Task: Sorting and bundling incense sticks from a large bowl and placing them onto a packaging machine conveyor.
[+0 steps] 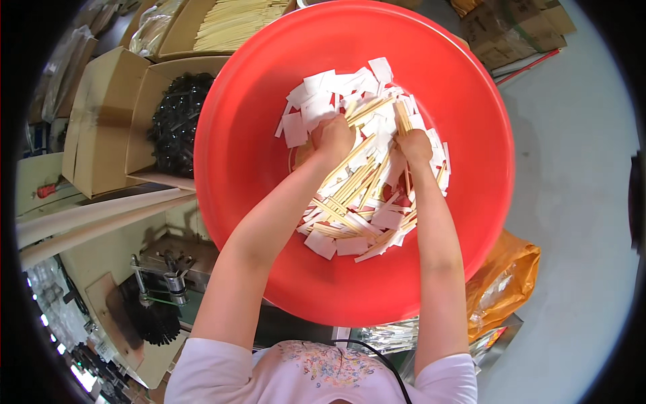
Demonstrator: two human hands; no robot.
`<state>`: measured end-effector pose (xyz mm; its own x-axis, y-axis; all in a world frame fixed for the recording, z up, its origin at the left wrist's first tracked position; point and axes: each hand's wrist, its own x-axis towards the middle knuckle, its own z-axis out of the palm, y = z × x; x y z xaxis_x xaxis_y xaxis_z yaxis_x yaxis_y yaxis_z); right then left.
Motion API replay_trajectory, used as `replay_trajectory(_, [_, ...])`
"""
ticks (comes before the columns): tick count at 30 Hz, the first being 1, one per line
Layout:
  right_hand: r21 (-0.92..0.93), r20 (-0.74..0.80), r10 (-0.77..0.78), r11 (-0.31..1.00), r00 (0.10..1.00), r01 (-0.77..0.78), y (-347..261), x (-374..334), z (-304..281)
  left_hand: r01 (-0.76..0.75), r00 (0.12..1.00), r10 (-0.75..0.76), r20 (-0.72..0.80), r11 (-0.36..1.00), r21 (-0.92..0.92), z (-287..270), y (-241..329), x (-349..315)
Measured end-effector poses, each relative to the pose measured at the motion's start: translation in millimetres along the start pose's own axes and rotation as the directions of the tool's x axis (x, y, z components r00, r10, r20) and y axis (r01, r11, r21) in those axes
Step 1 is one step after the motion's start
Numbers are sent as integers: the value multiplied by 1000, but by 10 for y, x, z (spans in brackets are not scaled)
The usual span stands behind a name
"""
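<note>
A big red plastic basin holds a loose heap of white paper pieces and thin pale wooden sticks. My right hand is closed round a few of the sticks, whose ends stick out above the fist. At the heap's left side, my left hand is curled closed against the white pieces; what its fingers hold, if anything, is hidden. More sticks lie between the two hands, some crossing one another.
Left of the basin stands an open cardboard box of dark glossy items. Behind it, another box holds pale sticks. An orange plastic bag sits at the right, and a metal device with a black brush at lower left.
</note>
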<state>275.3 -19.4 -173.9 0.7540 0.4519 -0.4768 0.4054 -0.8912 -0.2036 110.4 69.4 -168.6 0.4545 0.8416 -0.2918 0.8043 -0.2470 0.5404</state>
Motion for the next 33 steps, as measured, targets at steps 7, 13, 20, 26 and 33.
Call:
replay_trajectory(7, [293, -126, -3, 955, 992, 40, 302, 283, 200, -54, 996, 23, 87, 927, 371, 434, -66, 33])
replay_trajectory(13, [809, -286, -110, 505, 952, 301, 71, -168, -857, -57, 998, 53, 24, 981, 187, 270, -356, 58])
replay_trajectory(20, [643, 23, 12, 766, 1000, -24, 1071, -89, -982, -147, 987, 152, -60, 986, 80, -472, -135, 221])
replay_trajectory(26, [201, -226, 217, 964, 950, -173, 1503, -55, 114, -136, 990, 140, 9, 940, 313, -354, -58, 231])
replay_trajectory(33, [214, -238, 287, 947, 928, -238, 1141, -222, -93, -213, 975, 193, 114, 954, 209, 303, -70, -242])
